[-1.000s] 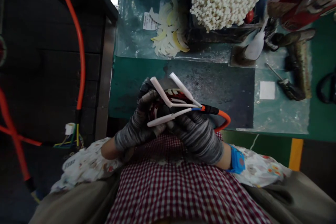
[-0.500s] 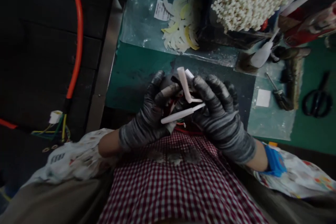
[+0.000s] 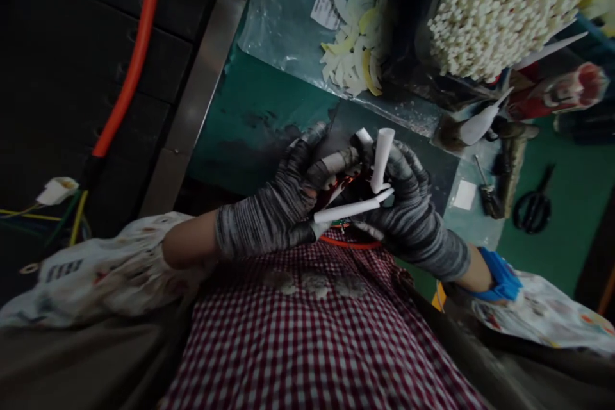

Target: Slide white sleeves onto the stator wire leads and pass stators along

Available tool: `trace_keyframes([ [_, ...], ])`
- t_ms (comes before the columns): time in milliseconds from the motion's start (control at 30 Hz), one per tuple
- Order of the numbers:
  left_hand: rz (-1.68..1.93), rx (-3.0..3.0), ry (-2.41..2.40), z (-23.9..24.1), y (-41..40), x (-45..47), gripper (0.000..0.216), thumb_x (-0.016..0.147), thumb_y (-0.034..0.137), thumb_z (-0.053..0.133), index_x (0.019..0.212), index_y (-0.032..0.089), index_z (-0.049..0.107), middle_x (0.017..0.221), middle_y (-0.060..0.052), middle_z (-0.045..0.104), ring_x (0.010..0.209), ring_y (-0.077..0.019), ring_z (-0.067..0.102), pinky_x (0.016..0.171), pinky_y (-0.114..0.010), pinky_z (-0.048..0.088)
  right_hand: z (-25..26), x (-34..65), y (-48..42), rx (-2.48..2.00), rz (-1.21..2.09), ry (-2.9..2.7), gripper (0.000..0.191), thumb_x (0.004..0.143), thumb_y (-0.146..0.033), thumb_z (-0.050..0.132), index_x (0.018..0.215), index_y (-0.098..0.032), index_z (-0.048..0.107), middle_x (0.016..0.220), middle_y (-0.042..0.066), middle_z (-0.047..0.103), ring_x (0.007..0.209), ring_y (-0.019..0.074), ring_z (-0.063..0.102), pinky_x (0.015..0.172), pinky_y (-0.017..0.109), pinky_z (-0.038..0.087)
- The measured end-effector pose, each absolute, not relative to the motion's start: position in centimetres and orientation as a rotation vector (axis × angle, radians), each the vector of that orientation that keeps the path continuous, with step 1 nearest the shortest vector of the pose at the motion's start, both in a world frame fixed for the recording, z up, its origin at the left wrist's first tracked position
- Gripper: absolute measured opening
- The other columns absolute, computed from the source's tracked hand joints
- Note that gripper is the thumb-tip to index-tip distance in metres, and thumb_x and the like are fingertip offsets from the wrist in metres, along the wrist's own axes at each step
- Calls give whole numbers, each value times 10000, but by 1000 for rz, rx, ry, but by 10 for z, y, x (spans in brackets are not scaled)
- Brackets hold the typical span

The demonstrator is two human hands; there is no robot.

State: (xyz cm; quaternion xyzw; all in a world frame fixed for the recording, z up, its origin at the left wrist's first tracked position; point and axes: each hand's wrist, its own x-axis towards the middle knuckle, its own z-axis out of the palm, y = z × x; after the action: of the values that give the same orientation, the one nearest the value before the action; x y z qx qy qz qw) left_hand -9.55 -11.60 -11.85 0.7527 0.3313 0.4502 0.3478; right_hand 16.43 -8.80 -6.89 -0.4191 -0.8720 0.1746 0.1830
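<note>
Between my gloved hands, just above the checked apron, is a dark round-looking part (image 3: 336,188) with orange-red glints. Most of it is hidden by the fingers. One white sleeve (image 3: 383,157) sticks up from it on the right; another white sleeve (image 3: 346,210) lies across its near side. Red wire (image 3: 348,244) curves below it. My left hand (image 3: 276,195) is closed around the left side of this part. On the opposite side, my right hand (image 3: 418,214) grips it with curled fingers beside the sleeves. Both wear striped grey gloves with dark-stained fingers.
Ahead lie a clear plastic bag (image 3: 278,19) with pale curved strips and a bundle of thin white sleeves (image 3: 509,13). On the right are a white-tipped bottle (image 3: 478,125), a screwdriver (image 3: 490,198) and black scissors (image 3: 532,210). A thick orange cable (image 3: 129,77) hangs at left.
The camera view has turned and shifted. The part and its white sleeves appear further right, and the upright sleeve leans differently. Both hands keep hold of the part.
</note>
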Motion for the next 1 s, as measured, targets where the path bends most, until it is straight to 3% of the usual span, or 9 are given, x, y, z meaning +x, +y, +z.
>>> trace_keyframes([
  [100,1139,1961,873,-120,-118,-95,1142,902,395,882,1826,345,212,1860,-104,366,1762,-498,177,1452,-755,163,-68,159,-94,-1191,435,-2426,763,1120,-624,602,1765,-299,358,1593,154,705,1513,390,659,1284,561,543],
  [200,1137,1913,954,-123,-121,-93,1114,915,494,876,1819,392,234,1901,-45,278,1759,-465,230,1486,-667,158,-67,153,-98,-1239,361,-2409,762,1111,-547,659,1769,-325,346,1593,143,708,1473,387,693,1265,573,562],
  [367,1174,1898,1001,-131,-124,-90,1109,905,517,885,1813,405,259,1928,2,177,1758,-449,247,1498,-608,166,-67,157,-95,-1162,422,-2427,713,1099,-519,689,1718,-237,473,1568,198,712,1446,393,708,1243,543,587],
  [500,1220,1859,944,-132,-124,-91,1144,856,476,952,1796,443,300,1899,-19,282,1750,-445,277,1485,-636,217,-64,163,-89,-1080,479,-2493,757,1069,-516,742,1707,-187,502,1586,228,692,1469,406,692,1247,500,584],
  [633,1205,1758,889,-123,-121,-98,1082,829,526,984,1746,329,445,1849,-88,387,1719,-526,291,1446,-719,198,-59,162,-88,-1086,534,-2535,707,1116,-514,660,1729,-225,461,1628,198,670,1493,388,676,1275,491,558],
  [733,1162,1764,889,-117,-121,-98,1083,868,607,927,1771,338,392,1849,-87,385,1724,-523,280,1447,-722,174,-59,157,-93,-1143,491,-2486,688,1143,-509,599,1762,-288,397,1610,167,691,1457,377,703,1245,517,582],
  [833,1171,1735,964,-121,-131,-86,1034,921,558,869,1787,403,327,1870,-45,336,1760,-477,217,1470,-692,176,-63,155,-101,-1204,366,-2421,725,1149,-508,583,1801,-355,303,1550,131,729,1372,362,749,1170,555,631],
  [1000,1407,1386,1162,-137,-161,-49,949,979,598,804,1746,494,254,1891,-12,242,1742,-420,305,1392,-678,416,-71,159,-111,-1286,311,-2456,845,1120,-448,680,1829,-385,225,1614,101,692,1397,338,716,1157,501,633],
])
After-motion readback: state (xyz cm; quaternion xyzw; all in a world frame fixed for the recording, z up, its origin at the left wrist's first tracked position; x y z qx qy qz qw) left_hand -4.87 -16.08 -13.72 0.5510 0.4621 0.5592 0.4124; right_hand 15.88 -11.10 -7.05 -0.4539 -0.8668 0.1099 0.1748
